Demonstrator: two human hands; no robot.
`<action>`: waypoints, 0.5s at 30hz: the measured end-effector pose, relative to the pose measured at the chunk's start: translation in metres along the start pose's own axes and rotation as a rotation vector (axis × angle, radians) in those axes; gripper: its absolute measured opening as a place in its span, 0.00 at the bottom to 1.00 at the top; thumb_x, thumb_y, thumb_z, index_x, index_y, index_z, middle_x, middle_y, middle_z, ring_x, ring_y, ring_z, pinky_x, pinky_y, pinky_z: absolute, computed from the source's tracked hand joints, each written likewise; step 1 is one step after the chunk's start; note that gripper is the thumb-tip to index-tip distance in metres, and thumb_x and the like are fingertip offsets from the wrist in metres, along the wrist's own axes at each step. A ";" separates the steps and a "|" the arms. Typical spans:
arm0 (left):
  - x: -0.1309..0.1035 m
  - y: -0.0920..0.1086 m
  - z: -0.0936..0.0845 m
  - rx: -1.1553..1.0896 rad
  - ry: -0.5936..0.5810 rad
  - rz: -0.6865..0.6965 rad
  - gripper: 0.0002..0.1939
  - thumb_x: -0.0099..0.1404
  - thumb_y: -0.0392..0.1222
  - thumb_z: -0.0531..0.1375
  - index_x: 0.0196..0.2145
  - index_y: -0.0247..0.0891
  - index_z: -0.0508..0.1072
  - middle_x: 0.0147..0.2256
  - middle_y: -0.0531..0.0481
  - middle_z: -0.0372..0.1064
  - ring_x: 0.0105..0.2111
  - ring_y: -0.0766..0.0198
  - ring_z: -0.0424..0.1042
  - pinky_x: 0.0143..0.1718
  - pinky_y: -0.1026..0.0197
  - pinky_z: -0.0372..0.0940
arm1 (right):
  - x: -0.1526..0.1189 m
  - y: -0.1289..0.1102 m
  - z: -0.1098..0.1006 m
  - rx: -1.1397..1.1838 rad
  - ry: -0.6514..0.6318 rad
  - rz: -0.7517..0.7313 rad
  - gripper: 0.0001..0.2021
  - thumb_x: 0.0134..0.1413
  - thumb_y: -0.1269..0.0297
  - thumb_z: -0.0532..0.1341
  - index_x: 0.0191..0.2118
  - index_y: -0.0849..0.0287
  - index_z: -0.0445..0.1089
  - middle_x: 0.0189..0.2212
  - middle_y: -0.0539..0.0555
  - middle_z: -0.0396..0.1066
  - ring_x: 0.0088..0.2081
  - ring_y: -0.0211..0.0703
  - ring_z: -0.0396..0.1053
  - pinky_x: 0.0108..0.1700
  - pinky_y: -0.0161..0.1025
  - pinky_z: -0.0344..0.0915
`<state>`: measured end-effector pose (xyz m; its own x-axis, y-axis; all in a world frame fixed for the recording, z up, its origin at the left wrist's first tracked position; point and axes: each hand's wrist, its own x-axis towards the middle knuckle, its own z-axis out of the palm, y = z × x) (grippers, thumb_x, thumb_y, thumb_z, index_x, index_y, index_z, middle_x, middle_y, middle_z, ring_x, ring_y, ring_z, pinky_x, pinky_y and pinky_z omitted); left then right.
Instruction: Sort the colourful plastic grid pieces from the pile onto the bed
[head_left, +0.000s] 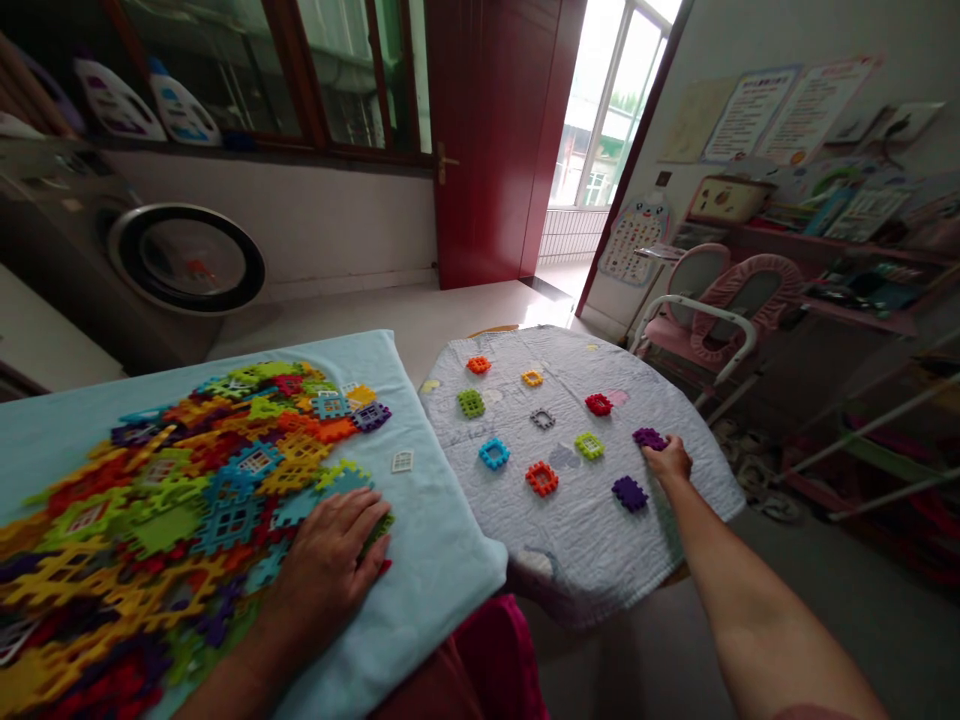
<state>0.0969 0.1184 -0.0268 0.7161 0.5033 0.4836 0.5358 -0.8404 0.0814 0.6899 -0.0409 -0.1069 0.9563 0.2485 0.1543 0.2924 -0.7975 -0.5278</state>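
Note:
My left hand (341, 545) rests palm down, fingers spread, on the near edge of a heap of colourful plastic blocks (225, 490); a green piece and a bit of red show beside its fingers. Over the round table (469, 515), my right hand (670, 460) pinches a purple block (649, 438) at the right side. Another purple block (630, 493) lies just below it. Also spread on that quilted cloth are a red block (598, 404), a green block (589, 445), a grey block (542, 418), a blue block (494, 454) and several others.
The heap lies on a table with a light blue cloth (442, 540). A small white window piece (403, 461) sits near its right edge. Beyond stand a washing machine (67, 220), a red door (495, 130) and a pink chair (682, 330).

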 end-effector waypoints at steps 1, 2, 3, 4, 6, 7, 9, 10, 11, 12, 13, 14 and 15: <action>0.000 0.000 0.000 -0.006 -0.005 -0.010 0.16 0.67 0.47 0.57 0.51 0.42 0.73 0.51 0.44 0.74 0.54 0.51 0.71 0.58 0.45 0.62 | 0.000 0.000 0.000 0.007 0.003 0.005 0.27 0.39 0.60 0.64 0.49 0.61 0.66 0.43 0.64 0.73 0.47 0.61 0.72 0.50 0.53 0.65; 0.000 0.000 0.000 -0.011 -0.010 -0.018 0.16 0.67 0.47 0.57 0.51 0.42 0.73 0.52 0.44 0.74 0.54 0.51 0.70 0.58 0.45 0.62 | 0.000 0.000 0.000 0.015 0.007 0.009 0.26 0.39 0.60 0.64 0.49 0.60 0.66 0.43 0.63 0.73 0.46 0.60 0.72 0.50 0.53 0.65; 0.000 0.001 0.000 -0.015 -0.016 -0.024 0.16 0.67 0.47 0.57 0.51 0.42 0.73 0.52 0.44 0.74 0.54 0.51 0.70 0.59 0.44 0.61 | -0.001 0.000 -0.001 0.023 0.011 0.013 0.26 0.39 0.60 0.64 0.49 0.59 0.66 0.42 0.63 0.73 0.46 0.60 0.72 0.51 0.53 0.65; 0.000 0.002 0.000 -0.017 -0.021 -0.027 0.16 0.67 0.46 0.57 0.51 0.42 0.73 0.52 0.44 0.74 0.54 0.51 0.70 0.59 0.44 0.61 | -0.002 -0.001 -0.002 0.031 0.016 0.018 0.26 0.39 0.60 0.64 0.49 0.58 0.66 0.42 0.62 0.73 0.46 0.60 0.71 0.51 0.53 0.64; 0.001 0.004 -0.002 -0.019 -0.026 -0.030 0.15 0.68 0.44 0.57 0.51 0.42 0.73 0.52 0.44 0.74 0.54 0.51 0.70 0.59 0.44 0.61 | -0.004 -0.004 -0.005 0.048 0.027 0.030 0.28 0.37 0.59 0.65 0.50 0.57 0.65 0.43 0.62 0.73 0.47 0.61 0.70 0.51 0.56 0.63; 0.001 0.006 -0.003 -0.021 -0.030 -0.032 0.15 0.68 0.43 0.56 0.51 0.41 0.72 0.52 0.44 0.73 0.54 0.51 0.69 0.59 0.44 0.60 | -0.006 -0.006 -0.007 0.056 0.034 0.039 0.30 0.37 0.59 0.66 0.51 0.56 0.65 0.45 0.64 0.72 0.48 0.63 0.69 0.51 0.57 0.63; 0.002 0.010 -0.006 -0.029 -0.038 -0.048 0.15 0.68 0.41 0.57 0.51 0.41 0.72 0.52 0.44 0.73 0.55 0.52 0.69 0.60 0.44 0.60 | -0.010 -0.015 -0.011 0.080 0.074 0.065 0.34 0.35 0.55 0.67 0.53 0.57 0.64 0.49 0.68 0.69 0.52 0.67 0.66 0.51 0.60 0.62; 0.003 0.012 -0.007 -0.033 -0.045 -0.060 0.15 0.68 0.41 0.57 0.51 0.41 0.72 0.52 0.44 0.73 0.55 0.52 0.68 0.61 0.43 0.59 | -0.012 -0.021 -0.013 0.098 0.110 0.066 0.36 0.35 0.54 0.68 0.55 0.58 0.63 0.51 0.71 0.67 0.53 0.69 0.64 0.51 0.61 0.61; 0.004 0.014 -0.009 -0.040 -0.050 -0.073 0.15 0.67 0.40 0.57 0.51 0.41 0.72 0.52 0.44 0.73 0.55 0.52 0.68 0.61 0.43 0.59 | -0.015 -0.029 -0.015 0.118 0.149 0.048 0.38 0.35 0.53 0.68 0.55 0.60 0.63 0.53 0.73 0.65 0.55 0.71 0.63 0.51 0.62 0.61; 0.004 0.016 -0.010 -0.049 -0.059 -0.084 0.15 0.67 0.38 0.58 0.51 0.41 0.72 0.52 0.44 0.73 0.55 0.51 0.68 0.61 0.42 0.59 | -0.020 -0.039 -0.017 0.139 0.182 0.006 0.38 0.36 0.53 0.67 0.56 0.62 0.63 0.53 0.74 0.65 0.55 0.72 0.62 0.52 0.63 0.60; 0.005 0.018 -0.012 -0.057 -0.067 -0.093 0.14 0.66 0.37 0.58 0.50 0.40 0.72 0.51 0.44 0.73 0.55 0.51 0.68 0.61 0.42 0.59 | -0.025 -0.051 -0.018 0.162 0.202 -0.060 0.37 0.37 0.53 0.66 0.55 0.63 0.63 0.53 0.74 0.65 0.56 0.72 0.62 0.53 0.64 0.60; 0.006 0.019 -0.014 -0.066 -0.078 -0.100 0.14 0.66 0.37 0.58 0.50 0.40 0.72 0.51 0.45 0.73 0.54 0.52 0.68 0.61 0.42 0.59 | -0.033 -0.064 -0.019 0.186 0.203 -0.146 0.35 0.38 0.53 0.65 0.55 0.64 0.64 0.52 0.73 0.66 0.56 0.71 0.62 0.55 0.64 0.59; 0.007 0.020 -0.015 -0.074 -0.092 -0.105 0.14 0.66 0.36 0.58 0.50 0.40 0.72 0.51 0.45 0.73 0.54 0.52 0.68 0.61 0.43 0.59 | -0.043 -0.080 -0.021 0.211 0.185 -0.245 0.33 0.40 0.53 0.64 0.54 0.64 0.64 0.51 0.71 0.67 0.55 0.70 0.63 0.56 0.63 0.59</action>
<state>0.1059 0.1016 -0.0087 0.6976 0.6027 0.3873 0.5779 -0.7930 0.1930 0.6253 0.0007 -0.0541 0.8490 0.2990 0.4356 0.5232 -0.5907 -0.6143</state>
